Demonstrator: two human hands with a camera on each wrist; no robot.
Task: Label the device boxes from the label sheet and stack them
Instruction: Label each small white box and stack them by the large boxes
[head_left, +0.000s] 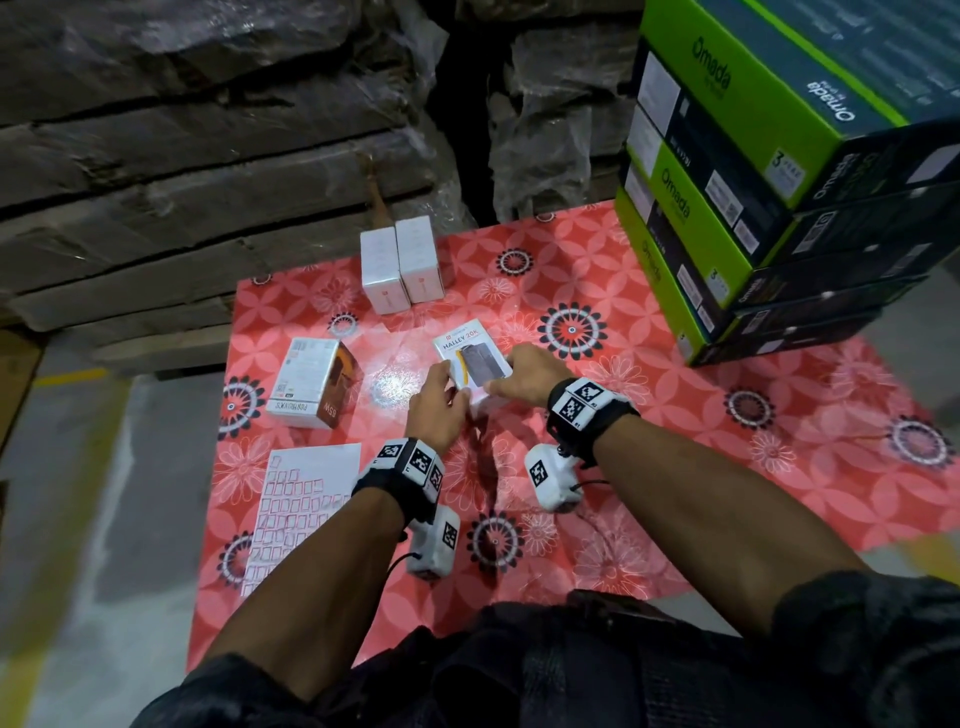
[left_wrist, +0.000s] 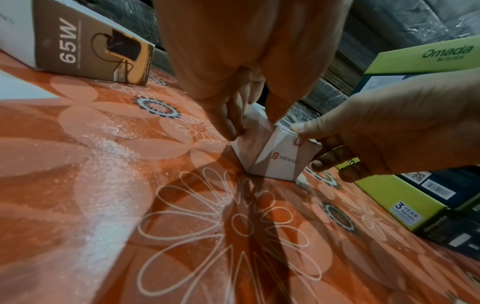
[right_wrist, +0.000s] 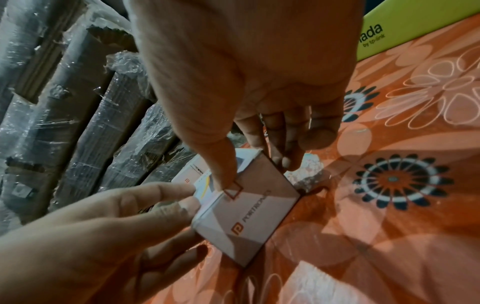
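A white Halley 20K device box lies on the red floral mat, in front of me. My left hand pinches its near left corner. My right hand grips the near right end, thumb pressing a small red-outlined label onto the end face above the brand logo. The left wrist view shows the same label under that thumb. The label sheet lies flat at the near left, with several red-outlined labels on it. A 65W charger box lies left of the hands. Two white boxes sit side by side further back.
A stack of green and black Omada cartons stands on the mat's far right corner. Plastic-wrapped cardboard bundles wall off the far side. Bare concrete floor with a yellow line lies left of the mat.
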